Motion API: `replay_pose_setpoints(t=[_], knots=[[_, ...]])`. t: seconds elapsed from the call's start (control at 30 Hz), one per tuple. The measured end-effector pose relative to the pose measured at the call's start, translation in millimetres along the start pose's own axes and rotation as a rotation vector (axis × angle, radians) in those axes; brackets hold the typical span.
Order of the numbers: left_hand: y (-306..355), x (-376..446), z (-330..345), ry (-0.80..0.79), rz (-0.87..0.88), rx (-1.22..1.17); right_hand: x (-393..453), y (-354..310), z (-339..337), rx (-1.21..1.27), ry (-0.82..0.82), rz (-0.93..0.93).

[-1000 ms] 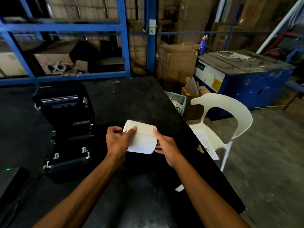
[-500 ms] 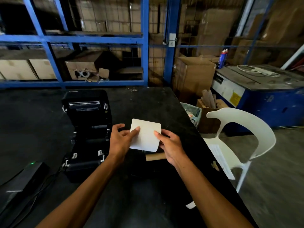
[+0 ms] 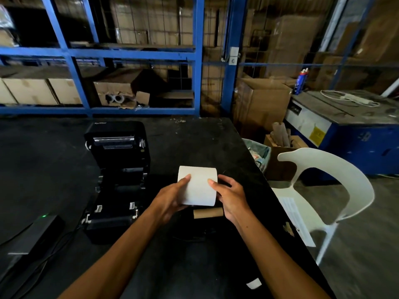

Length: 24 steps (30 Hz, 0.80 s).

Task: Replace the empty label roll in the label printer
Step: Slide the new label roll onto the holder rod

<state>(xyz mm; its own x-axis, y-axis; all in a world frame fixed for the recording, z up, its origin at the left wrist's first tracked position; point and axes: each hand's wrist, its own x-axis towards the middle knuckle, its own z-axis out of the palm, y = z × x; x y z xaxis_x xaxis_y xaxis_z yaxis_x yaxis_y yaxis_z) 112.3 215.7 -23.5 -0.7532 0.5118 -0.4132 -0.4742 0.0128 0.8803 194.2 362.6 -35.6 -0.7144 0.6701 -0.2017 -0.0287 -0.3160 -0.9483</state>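
Both hands grip the white label roll [image 3: 197, 186] above the black table [image 3: 194, 143]: left hand [image 3: 170, 197] and right hand [image 3: 231, 196] at opposite ends. Printer [image 3: 117, 173] stands open just left (lid raised). Empty cardboard core [image 3: 208, 213] lies beneath the roll.

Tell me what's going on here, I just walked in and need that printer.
A person is swapping its label roll. Both hands, left hand and right hand, hold a fresh white label roll above the black table. The label printer sits open at the left. The empty cardboard core lies on the table below the roll.
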Motion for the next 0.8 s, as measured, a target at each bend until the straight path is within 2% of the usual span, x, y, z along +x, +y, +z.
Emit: replay_pose_setpoints(t=[0.33, 0.43, 0.47, 0.53, 0.63, 0.7, 0.8], knots=[[-8, 14, 2, 0.091, 0.076, -0.071, 18, 1, -15, -0.087, -0.245, -0.119], [-12, 14, 2, 0.085, 0.094, -0.146, 28, 3, -30, -0.118, -0.196, -0.110], [-14, 13, 2, 0.081, 0.100, -0.168, 32, 6, -39, -0.222, -0.132, -0.109], [-18, 13, -1, 0.080, 0.115, -0.201, 41, 16, -65, -0.635, -0.009, -0.095], [-23, 13, -7, 0.087, 0.129, -0.231, 44, 38, -98, -1.160, -0.057, 0.103], [-28, 14, -8, 0.104, 0.135, -0.245, 39, 47, -105, -1.281, -0.084, 0.223], [-35, 14, -11, 0.131, 0.142, -0.244, 34, 52, -102, -1.292, -0.023, 0.261]])
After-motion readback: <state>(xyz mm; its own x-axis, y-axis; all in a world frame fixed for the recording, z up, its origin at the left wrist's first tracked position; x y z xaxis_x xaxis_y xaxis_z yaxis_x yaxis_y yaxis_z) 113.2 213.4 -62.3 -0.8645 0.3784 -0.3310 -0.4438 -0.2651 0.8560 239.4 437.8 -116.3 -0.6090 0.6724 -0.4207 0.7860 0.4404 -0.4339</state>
